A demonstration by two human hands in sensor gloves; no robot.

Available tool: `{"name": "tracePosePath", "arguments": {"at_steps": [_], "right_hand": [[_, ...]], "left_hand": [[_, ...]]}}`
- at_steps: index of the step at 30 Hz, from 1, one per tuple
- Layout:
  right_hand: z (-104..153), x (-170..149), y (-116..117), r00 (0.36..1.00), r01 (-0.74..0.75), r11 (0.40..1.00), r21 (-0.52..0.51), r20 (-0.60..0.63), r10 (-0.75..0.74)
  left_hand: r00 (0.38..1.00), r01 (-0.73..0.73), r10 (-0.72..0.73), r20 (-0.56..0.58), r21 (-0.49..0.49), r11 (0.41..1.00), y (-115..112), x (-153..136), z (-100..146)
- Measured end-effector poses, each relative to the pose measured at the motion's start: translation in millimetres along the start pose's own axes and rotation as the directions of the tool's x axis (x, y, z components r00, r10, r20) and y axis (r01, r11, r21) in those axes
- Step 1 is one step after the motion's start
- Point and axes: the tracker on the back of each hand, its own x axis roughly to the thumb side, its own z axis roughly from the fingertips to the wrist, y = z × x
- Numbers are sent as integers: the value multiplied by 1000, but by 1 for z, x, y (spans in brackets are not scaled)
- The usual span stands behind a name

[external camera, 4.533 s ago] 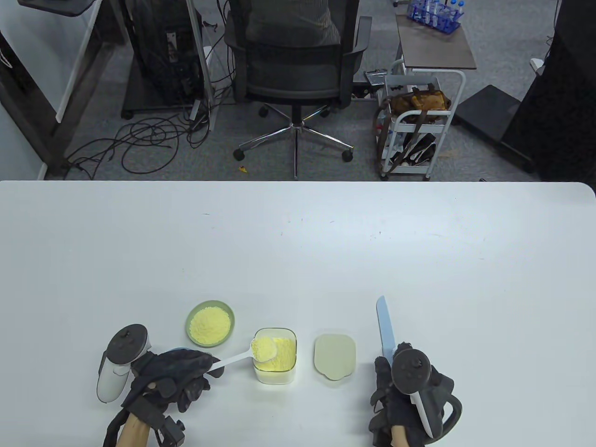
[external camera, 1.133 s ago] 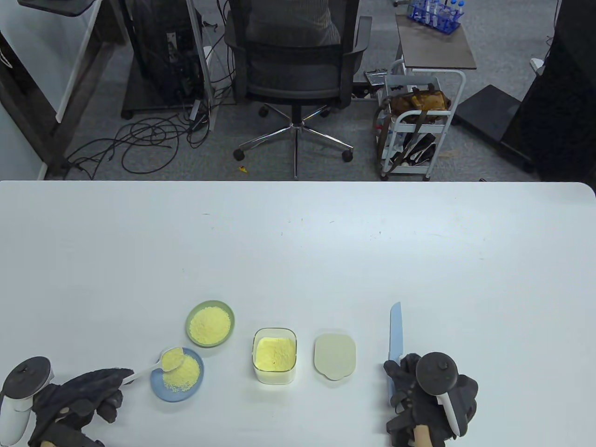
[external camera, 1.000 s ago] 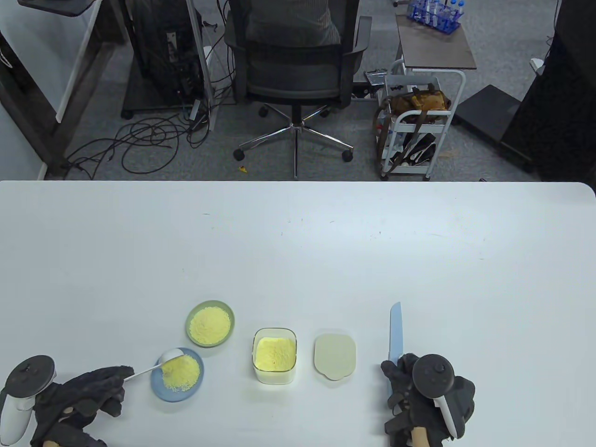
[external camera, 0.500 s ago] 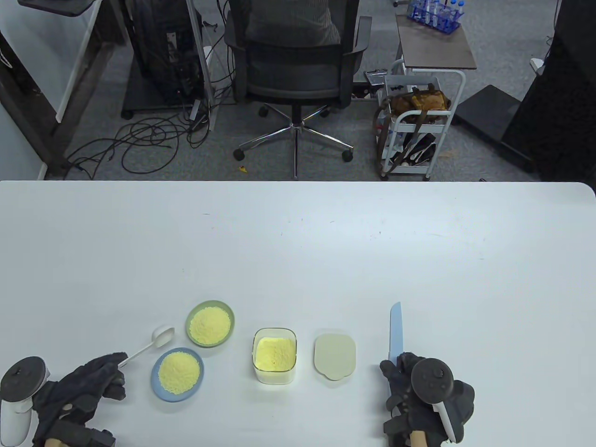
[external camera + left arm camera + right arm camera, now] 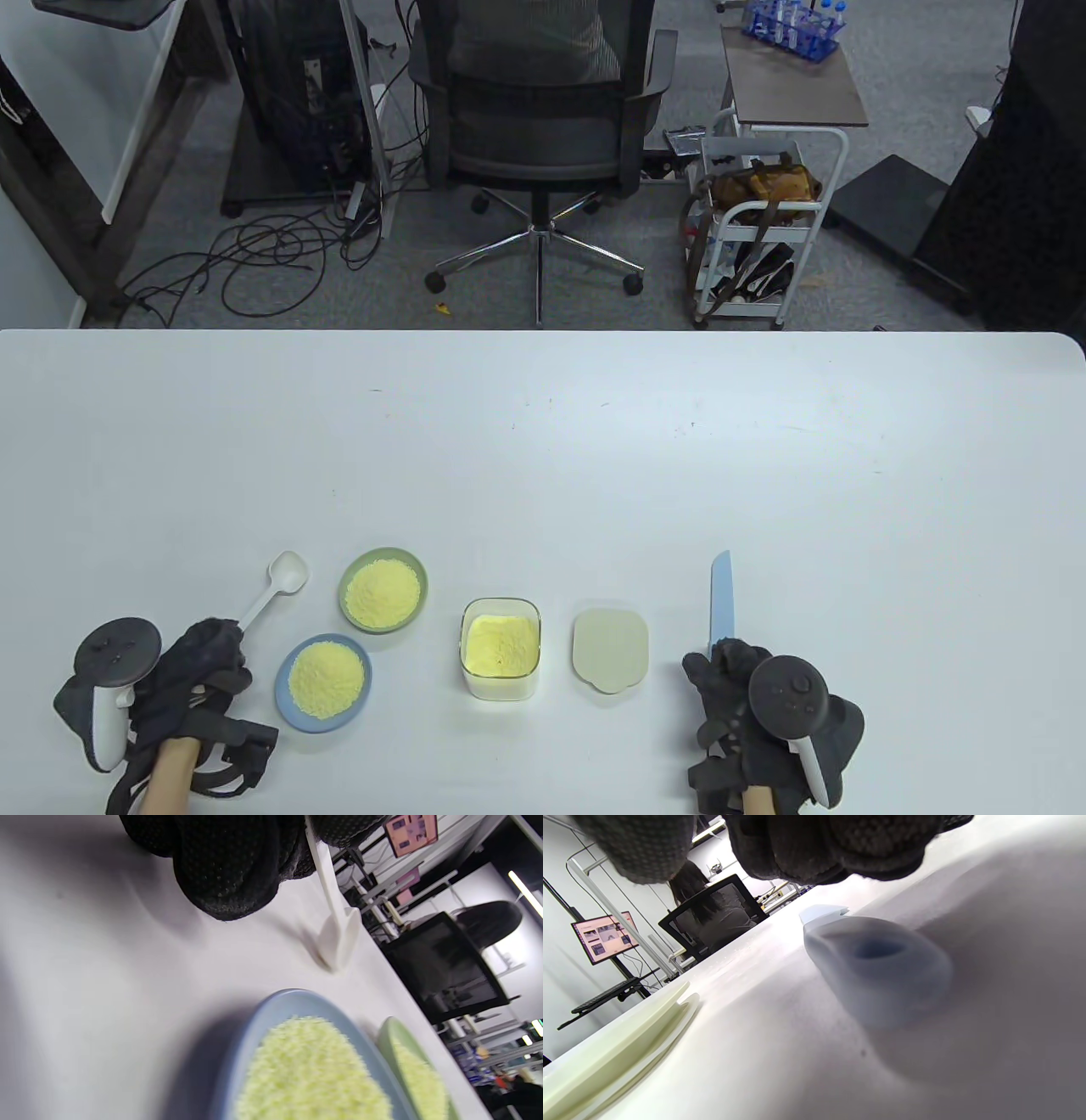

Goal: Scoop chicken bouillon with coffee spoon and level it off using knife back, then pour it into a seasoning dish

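My left hand [image 5: 208,658] pinches the handle of the white coffee spoon [image 5: 287,573], whose empty bowl [image 5: 339,938] touches the table left of the green dish. The blue seasoning dish [image 5: 287,713] beside that hand holds a heap of yellow bouillon; its rim [image 5: 254,1027] shows close in the left wrist view. A clear container [image 5: 501,689] of bouillon stands in the middle. The pale blue knife [image 5: 721,598] lies flat on the table, pointing away. My right hand [image 5: 721,675] hovers over its handle [image 5: 878,976] with loosely curled fingers [image 5: 814,849] that do not grip it.
A green dish [image 5: 349,567] full of bouillon sits behind the blue one. The container's pale lid [image 5: 610,649] lies flat between container and knife. An office chair [image 5: 534,102] and a white cart [image 5: 764,229] stand beyond the table's far edge.
The spoon tipped its bouillon into the blue dish, then my left hand carried the empty spoon up and left until its bowl met the table. The right hand shifted slightly; the knife stayed put.
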Motion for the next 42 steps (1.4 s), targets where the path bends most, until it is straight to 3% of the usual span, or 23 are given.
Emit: {"name": "tracePosePath", "arguments": {"at_steps": [3,6,9,28,33,36,38,40,42], "right_hand": [[0,0,0,1000,13,1000,-2,6,-13],[0,1,1,1000,14,1000,1,17,-14],[0,1,2,999,22,1000,4,29,-22],[6,8,2,996,20,1000,-15,83,-19],[14,27,-1,981,8,999,-37,194,-1],[19,49,-4,952,-49,999,-5,301,48],[18,68,-1,934,-125,989,72,344,93],[11,82,8,915,-222,963,152,374,152],[-1,96,28,888,-367,896,248,380,258]], "left_hand": [[995,98,-97,-15,69,993,1,1,1],[969,246,-242,-50,87,965,-2,-1,1],[956,292,-289,-52,87,952,-5,0,-1],[931,364,-352,-98,152,919,7,-8,-14],[947,320,-314,-64,150,935,6,-5,-12],[949,312,-316,-11,191,931,11,6,-4],[939,319,-340,50,239,917,14,15,4],[936,306,-338,99,247,919,14,22,10],[931,306,-340,130,227,925,11,26,14]]}}
